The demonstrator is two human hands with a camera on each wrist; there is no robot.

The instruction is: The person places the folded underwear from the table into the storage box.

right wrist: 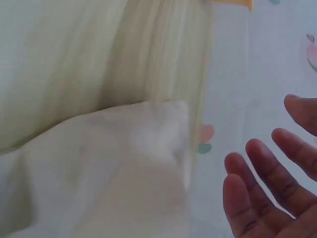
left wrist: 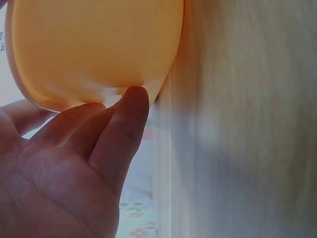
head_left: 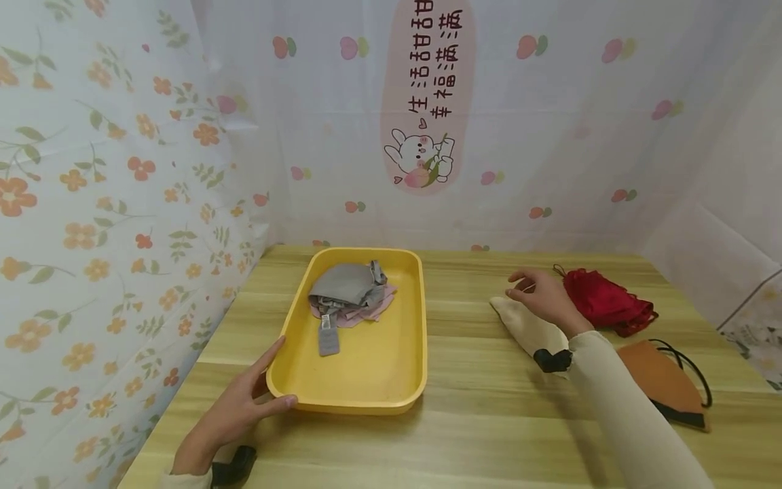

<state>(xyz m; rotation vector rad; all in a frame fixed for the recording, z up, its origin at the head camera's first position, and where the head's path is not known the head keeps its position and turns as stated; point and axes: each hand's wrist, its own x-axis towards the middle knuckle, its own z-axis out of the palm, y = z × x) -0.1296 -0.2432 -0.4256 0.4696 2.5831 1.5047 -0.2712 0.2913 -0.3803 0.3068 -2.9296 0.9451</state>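
Note:
A yellow plastic tray point(head_left: 348, 409) stands on the table. At its near left corner my left hand point(head_left: 235, 407) grips it, thumb over the rim and fingers against the outer wall, as the left wrist view also shows with the hand point(left wrist: 79, 148) at the tray wall point(left wrist: 94, 44). Inside lie a folded grey cloth point(head_left: 342, 284) and a pink cloth point(head_left: 357, 316), with a grey tag point(head_left: 328, 341) hanging out. My right hand point(head_left: 546, 299) hovers over a cream cloth point(head_left: 519, 322), partly covering it. Its fingers are loosely bent and hold nothing; the cream cloth point(right wrist: 124, 163) lies beside them.
Right of my right hand lies a bunched dark red cloth point(head_left: 605, 299) with a thin cord. Nearer on the right is an orange-brown piece point(head_left: 660, 373) with black edging and black cords. Printed curtains point(head_left: 330, 122) hang behind and beside the wooden table point(head_left: 476, 435).

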